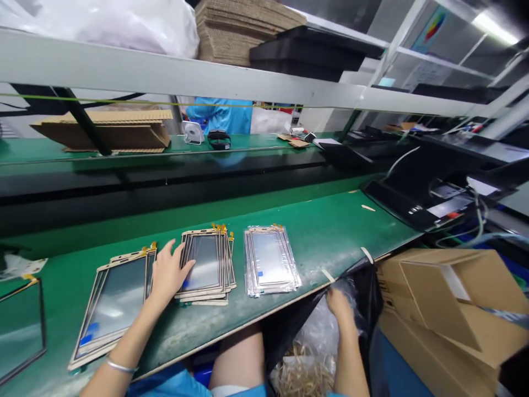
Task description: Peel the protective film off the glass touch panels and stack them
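My left hand point(167, 273) has its fingers spread at the left edge of a stack of touch-screen panels point(202, 262), which have pale borders and orange flex tails. I cannot tell whether the fingertips touch it. Left of that hand lies a second stack of larger panels point(115, 300) with blue tabs. To the right is a neat stack of panels in clear film point(270, 259). My right hand point(339, 303) is blurred at the mouth of a black bag point(370, 298) hanging below the table edge. Clear plastic point(320, 331) and thin tan strips point(303, 366) fill the bag.
A dark-framed panel point(20, 325) lies at the far left of the green table point(330, 231). An open cardboard box point(446, 309) stands at the right. Black equipment point(417, 187) with cables occupies the far right. A white shelf beam point(185, 71) crosses overhead.
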A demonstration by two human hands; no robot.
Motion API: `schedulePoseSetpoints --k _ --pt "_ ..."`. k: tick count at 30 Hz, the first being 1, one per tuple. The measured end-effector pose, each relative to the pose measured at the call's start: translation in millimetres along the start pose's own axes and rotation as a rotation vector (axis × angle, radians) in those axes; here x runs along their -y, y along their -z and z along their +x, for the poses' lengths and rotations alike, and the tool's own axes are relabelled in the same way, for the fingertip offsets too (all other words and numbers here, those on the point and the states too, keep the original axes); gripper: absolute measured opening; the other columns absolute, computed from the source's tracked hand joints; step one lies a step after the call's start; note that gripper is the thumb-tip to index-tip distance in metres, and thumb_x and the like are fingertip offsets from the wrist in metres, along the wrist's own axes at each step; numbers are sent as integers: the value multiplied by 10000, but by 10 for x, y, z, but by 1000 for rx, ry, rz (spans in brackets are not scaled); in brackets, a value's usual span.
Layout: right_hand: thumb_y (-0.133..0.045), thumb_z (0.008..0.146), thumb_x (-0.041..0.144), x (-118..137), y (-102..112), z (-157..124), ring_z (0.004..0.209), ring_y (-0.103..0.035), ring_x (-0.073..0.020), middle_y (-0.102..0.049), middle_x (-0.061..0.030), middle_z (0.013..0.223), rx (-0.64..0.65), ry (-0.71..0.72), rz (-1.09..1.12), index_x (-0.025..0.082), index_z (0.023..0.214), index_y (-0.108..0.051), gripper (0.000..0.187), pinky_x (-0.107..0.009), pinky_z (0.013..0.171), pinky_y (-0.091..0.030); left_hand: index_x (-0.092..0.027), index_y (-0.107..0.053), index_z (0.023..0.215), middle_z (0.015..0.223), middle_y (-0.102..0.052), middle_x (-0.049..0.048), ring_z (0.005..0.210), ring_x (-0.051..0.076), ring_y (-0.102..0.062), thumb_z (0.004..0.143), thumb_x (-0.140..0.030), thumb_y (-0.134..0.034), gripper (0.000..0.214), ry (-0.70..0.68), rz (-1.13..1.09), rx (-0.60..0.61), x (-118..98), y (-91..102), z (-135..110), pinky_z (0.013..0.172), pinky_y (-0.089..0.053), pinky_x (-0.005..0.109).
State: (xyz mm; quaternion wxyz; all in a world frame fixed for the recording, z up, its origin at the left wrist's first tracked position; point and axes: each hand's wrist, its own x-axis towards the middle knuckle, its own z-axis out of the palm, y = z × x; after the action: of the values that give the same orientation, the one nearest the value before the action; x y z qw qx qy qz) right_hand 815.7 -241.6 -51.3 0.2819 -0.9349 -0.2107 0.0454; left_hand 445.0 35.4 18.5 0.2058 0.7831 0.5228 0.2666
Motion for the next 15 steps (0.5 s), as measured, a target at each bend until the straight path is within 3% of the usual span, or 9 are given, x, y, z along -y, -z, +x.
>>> schedulePoseSetpoints --k 2,3,4,6,8,11,15 --pt "-446 839 345 43 157 -68 658 -620 -266 -635 -120 667 -8 -20 23 172 760 -637 270 -411 666 -461 -166 -592 1136 1477 -303 137 1381 344 -182 727 -275 -589 424 29 -327 96 -251 -66 -49 1115 -117 536" --pt "-401 839 362 122 182 -101 708 -629 -282 -658 -138 726 -14 -3 58 174 820 -641 305 -416 695 -460 -183 -601 1112 1471 -325 111 1390 296 -187 729 -248 -591 389 73 -550 203 -411 -131 -87 1132 -119 480" --pt "-364 839 384 234 164 -126 772 -635 -283 -676 -145 802 -10 33 103 174 885 -636 347 -408 733 -460 -192 -608 1088 1449 -367 95 1383 253 -219 723 -220 -600 367 170 -798 358 -581 -215 -133 1140 -132 423" --pt "-355 814 424 522 22 -136 862 -634 -256 -690 -129 897 47 139 206 176 922 -628 384 -355 789 -462 -177 -619 1064 1310 -526 118 1261 248 -426 713 -220 -618 353 254 -943 527 -909 -412 -238 1075 -291 403" --pt "-418 755 444 812 -183 -87 837 -638 -232 -697 -103 860 133 231 289 185 833 -631 344 -314 778 -468 -160 -630 1023 1183 -614 126 1145 249 -528 729 -250 -616 307 331 -1026 638 -1154 -594 -335 979 -397 392" --pt "-504 671 462 1099 -391 37 668 -618 -221 -667 -71 690 201 269 359 198 682 -586 276 -310 651 -467 -144 -629 982 1123 -639 127 1112 245 -543 760 -285 -599 265 439 -1128 707 -1301 -756 -414 934 -422 372" --pt "-547 626 550 1260 -339 93 519 -517 -175 -555 -16 540 229 284 450 204 611 -517 348 -278 518 -400 -124 -614 1014 1207 -580 166 1182 280 -493 706 -271 -679 347 544 -1243 692 -1229 -799 -417 972 -388 407"
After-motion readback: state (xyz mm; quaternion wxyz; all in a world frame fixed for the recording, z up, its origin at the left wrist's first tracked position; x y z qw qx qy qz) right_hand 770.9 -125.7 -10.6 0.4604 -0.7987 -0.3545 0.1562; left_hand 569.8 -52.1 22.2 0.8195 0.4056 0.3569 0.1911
